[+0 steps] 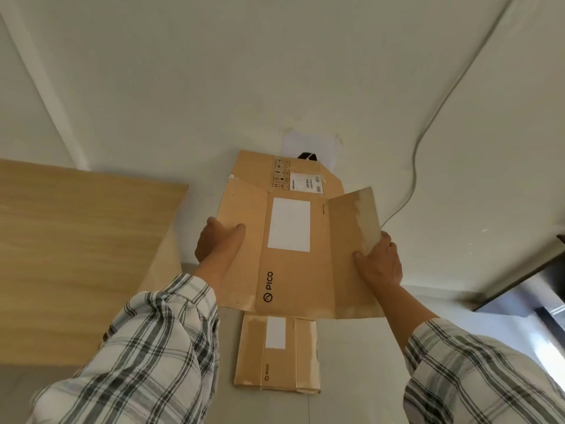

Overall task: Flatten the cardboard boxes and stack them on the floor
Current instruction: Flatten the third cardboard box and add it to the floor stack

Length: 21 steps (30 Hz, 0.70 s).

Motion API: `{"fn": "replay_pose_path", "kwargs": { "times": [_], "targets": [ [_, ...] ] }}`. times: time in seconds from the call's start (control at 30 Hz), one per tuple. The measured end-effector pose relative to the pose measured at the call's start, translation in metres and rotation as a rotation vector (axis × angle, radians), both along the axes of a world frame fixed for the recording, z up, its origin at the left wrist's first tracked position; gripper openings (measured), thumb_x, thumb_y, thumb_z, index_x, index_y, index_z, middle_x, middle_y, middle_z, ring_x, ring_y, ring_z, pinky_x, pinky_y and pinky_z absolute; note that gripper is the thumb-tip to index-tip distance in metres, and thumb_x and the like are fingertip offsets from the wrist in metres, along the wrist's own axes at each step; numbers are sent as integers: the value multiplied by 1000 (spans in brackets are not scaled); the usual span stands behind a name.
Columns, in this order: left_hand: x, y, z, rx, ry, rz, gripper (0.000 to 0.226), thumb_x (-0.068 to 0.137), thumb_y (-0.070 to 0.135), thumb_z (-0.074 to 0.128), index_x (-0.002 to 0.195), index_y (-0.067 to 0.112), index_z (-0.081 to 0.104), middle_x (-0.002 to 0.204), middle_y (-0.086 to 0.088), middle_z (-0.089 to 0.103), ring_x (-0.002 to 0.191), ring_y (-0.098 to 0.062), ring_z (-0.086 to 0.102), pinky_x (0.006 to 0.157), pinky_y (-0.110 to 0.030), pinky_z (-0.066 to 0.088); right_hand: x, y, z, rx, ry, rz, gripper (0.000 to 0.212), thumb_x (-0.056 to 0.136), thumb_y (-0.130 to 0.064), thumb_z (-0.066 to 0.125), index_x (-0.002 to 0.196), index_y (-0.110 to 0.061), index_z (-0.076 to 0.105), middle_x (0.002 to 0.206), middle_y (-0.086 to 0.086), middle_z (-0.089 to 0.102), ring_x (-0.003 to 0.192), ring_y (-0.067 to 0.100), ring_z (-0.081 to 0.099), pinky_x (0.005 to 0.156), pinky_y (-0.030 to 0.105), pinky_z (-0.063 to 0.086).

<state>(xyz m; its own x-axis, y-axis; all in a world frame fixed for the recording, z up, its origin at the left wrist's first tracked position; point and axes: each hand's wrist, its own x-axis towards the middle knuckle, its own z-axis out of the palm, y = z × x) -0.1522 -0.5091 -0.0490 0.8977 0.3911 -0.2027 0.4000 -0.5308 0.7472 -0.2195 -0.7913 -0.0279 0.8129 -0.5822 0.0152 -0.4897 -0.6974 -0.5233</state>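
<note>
I hold a flattened brown cardboard box (293,264) in the air in front of me, with its flaps spread out, a white label and a "PICO" print facing me. My left hand (218,243) grips its left flap, thumb on top. My right hand (380,258) grips its right flap near the worn, pale edge. Below it, a smaller flattened cardboard box (276,353) with a white label lies flat on the grey floor (360,362).
A light wooden table top (79,258) fills the left side. A white wall (275,71) stands behind, with a grey cable (414,166) running down it. A white sheet and a small black object (308,155) show above the held box. A dark frame (526,276) is at right.
</note>
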Motion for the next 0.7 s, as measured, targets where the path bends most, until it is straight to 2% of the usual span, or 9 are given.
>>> {"fn": "replay_pose_path", "kwargs": {
  "times": [0.13,0.3,0.43,0.57,0.7],
  "targets": [
    [5,-28,-41,8,36,6,46,79,42,58,114,12,49,99,-6,62,86,-30,62,80,-41,54,13,-28,-46,21,45,4,76,85,-28,66,148,-9,26,134,16,48,121,37,50,92,49,45],
    [12,-53,-137,28,84,36,45,81,40,59,115,12,48,94,-3,57,83,-28,57,71,-36,48,28,-48,-138,31,84,12,68,86,-25,64,143,-11,30,131,15,49,117,36,52,89,49,46],
    [23,-68,-239,33,109,44,50,78,40,59,118,12,50,101,-5,62,87,-30,61,74,-38,51,38,-61,-242,33,111,-7,66,86,-22,63,143,-12,31,130,14,50,116,37,54,89,48,46],
    [33,-86,-354,1,115,32,41,76,37,58,111,16,52,97,-2,64,80,-26,62,75,-40,55,50,-74,-360,25,120,-33,62,87,-19,59,143,-14,33,127,14,53,111,35,56,86,48,48],
    [42,-99,-474,-5,157,24,36,78,28,56,111,15,49,94,-5,63,76,-26,62,67,-36,53,61,-87,-483,22,132,-57,61,89,-17,57,144,-16,32,127,14,54,107,33,58,83,47,49]
  ]
}}
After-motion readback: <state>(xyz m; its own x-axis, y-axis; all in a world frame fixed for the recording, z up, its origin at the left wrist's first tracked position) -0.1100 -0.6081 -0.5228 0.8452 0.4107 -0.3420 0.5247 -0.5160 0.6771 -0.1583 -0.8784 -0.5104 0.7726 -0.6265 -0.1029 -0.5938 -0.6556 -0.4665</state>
